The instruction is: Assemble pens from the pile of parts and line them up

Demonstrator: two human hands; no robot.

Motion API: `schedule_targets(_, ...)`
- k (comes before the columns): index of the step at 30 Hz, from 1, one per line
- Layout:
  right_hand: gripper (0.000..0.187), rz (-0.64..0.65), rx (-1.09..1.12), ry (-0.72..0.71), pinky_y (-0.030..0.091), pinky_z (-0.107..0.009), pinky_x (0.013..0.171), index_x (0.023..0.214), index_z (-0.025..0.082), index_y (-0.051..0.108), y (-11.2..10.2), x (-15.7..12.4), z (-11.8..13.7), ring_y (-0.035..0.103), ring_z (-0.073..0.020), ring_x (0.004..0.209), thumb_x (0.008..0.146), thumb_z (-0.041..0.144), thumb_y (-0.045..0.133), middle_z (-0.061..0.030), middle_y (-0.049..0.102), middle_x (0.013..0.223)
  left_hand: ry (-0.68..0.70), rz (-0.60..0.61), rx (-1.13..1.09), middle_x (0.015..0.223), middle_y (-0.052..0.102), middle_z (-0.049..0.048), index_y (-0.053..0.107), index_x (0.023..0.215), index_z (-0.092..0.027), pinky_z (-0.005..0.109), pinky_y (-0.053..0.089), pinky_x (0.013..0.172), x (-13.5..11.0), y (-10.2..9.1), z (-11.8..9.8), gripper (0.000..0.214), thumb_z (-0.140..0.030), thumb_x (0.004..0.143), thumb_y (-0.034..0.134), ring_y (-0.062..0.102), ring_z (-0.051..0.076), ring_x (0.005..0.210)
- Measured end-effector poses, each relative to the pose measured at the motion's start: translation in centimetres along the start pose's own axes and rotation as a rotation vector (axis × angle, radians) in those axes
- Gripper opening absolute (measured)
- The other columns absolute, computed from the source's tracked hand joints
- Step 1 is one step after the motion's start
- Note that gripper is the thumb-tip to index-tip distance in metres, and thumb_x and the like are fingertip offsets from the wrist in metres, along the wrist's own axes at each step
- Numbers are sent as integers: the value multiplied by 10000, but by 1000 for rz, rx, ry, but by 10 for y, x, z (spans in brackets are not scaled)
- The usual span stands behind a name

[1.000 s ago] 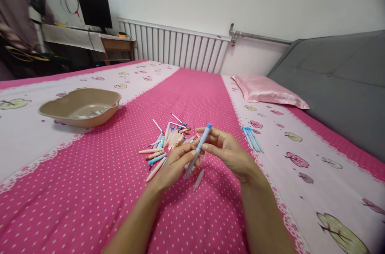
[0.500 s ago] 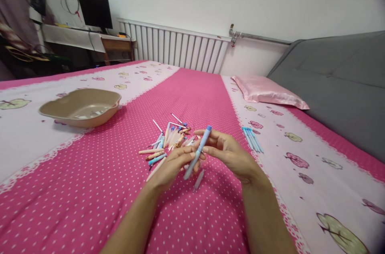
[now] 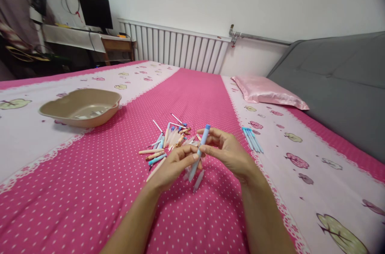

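Between my hands is a light blue pen (image 3: 203,138) with a darker blue end, tilted so that end points up and away. My left hand (image 3: 178,162) pinches its lower part between thumb and fingers. Higher on the barrel, the thumb and fingers of my right hand (image 3: 227,152) are closed on it too. Beneath the pen's lower end a translucent pen piece (image 3: 198,180) lies on the pink bedspread (image 3: 192,218). Just beyond my left hand is a loose pile of pen parts (image 3: 173,138), in beige, blue, white and clear, partly hidden by my fingers.
Several blue pens (image 3: 252,140) lie side by side to the right. A beige basin (image 3: 81,107) with small pale bits inside stands on the left. A pink pillow (image 3: 267,90) rests by the grey headboard (image 3: 333,69). Behind the bed are a radiator (image 3: 177,45) and a desk with a monitor (image 3: 95,13).
The pen has turned slightly more upright, and its lower end has shifted a little to the right. Both hands keep hold of it.
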State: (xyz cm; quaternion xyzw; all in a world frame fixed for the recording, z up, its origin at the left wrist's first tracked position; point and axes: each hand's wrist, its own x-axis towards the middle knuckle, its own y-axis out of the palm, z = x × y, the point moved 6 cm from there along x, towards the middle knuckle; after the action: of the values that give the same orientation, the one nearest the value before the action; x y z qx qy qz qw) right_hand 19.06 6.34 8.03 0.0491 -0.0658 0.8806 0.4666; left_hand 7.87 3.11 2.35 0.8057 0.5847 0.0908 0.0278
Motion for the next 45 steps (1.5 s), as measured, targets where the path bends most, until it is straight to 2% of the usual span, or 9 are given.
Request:
schedule_targets(6, 417, -82, -106, 6, 478, -306, 734, 1062, 190, 596, -1, 1, -1, 618, -169, 794, 684, 301, 736, -27, 656, 812, 31, -33, 6, 675, 566, -1, 552, 906, -132, 190, 376, 455, 2, 0, -2, 305, -391, 764, 627, 486, 72, 492)
schedule_targets(10, 431, -77, -137, -1, 476, -330, 786, 1078, 196, 577, 2, 1, -1, 614, -184, 865, 695, 320, 730, -43, 663, 877, 56, -52, 12, 638, 534, -20, 552, 878, -141, 182, 370, 471, 2, 0, -3, 280, -371, 751, 648, 467, 68, 507)
schedule_targets(16, 445, 51, 132, 19, 468, -351, 867, 1231, 234, 457, 8, -2, 1, 571, -179, 1010, 814, 284, 603, -76, 586, 1154, 31, -42, -34, 699, 597, 16, 602, 900, -151, 196, 395, 501, 1, -3, -2, 248, -380, 804, 587, 508, 86, 551)
schedule_targets(19, 461, 86, 196, 44, 492, -340, 820, 1263, 227, 429, 10, -2, 1, 588, -178, 970, 827, 239, 578, -76, 616, 1097, 12, -41, -58, 735, 627, 39, 626, 938, -152, 212, 422, 558, 0, -4, -1, 251, -368, 825, 562, 547, 114, 639)
schedule_targets(24, 461, 54, 204, 79, 520, -300, 652, 1204, 219, 483, 11, -1, -1, 617, -164, 790, 773, 253, 644, -48, 660, 939, 23, -2, -72, 755, 645, 49, 628, 1001, -161, 225, 429, 607, 0, -3, 1, 250, -334, 858, 520, 564, 126, 696)
schedule_targets(29, 436, 9, 184, 75, 509, -280, 631, 1110, 200, 532, 9, 0, -3, 614, -152, 725, 721, 290, 708, -20, 653, 815, 37, -10, -45, 751, 638, 45, 612, 950, -159, 222, 423, 569, 0, -3, 0, 236, -357, 844, 538, 554, 121, 658)
schedule_targets(34, 442, -63, 37, 52, 504, -273, 602, 1076, 193, 557, 4, 1, -4, 609, -153, 693, 685, 305, 730, -3, 610, 749, 22, -38, -55, 717, 626, 27, 601, 912, -147, 217, 411, 517, -1, 0, -5, 278, -391, 780, 617, 530, 101, 556)
schedule_targets(40, 515, -159, -153, 37, 521, -318, 637, 1106, 200, 530, 4, 2, -5, 615, -200, 800, 659, 354, 734, -27, 611, 819, 69, -58, -70, 677, 618, 14, 633, 834, -144, 208, 400, 536, 1, 1, -10, 254, -371, 730, 678, 526, 89, 545)
schedule_targets(45, 467, -3, 104, 26, 516, -309, 712, 1139, 210, 512, 14, 3, -4, 590, -201, 941, 725, 335, 688, -77, 611, 1054, 54, -33, -62, 700, 629, 23, 639, 899, -154, 208, 397, 536, 1, 0, -7, 253, -384, 799, 599, 529, 93, 563)
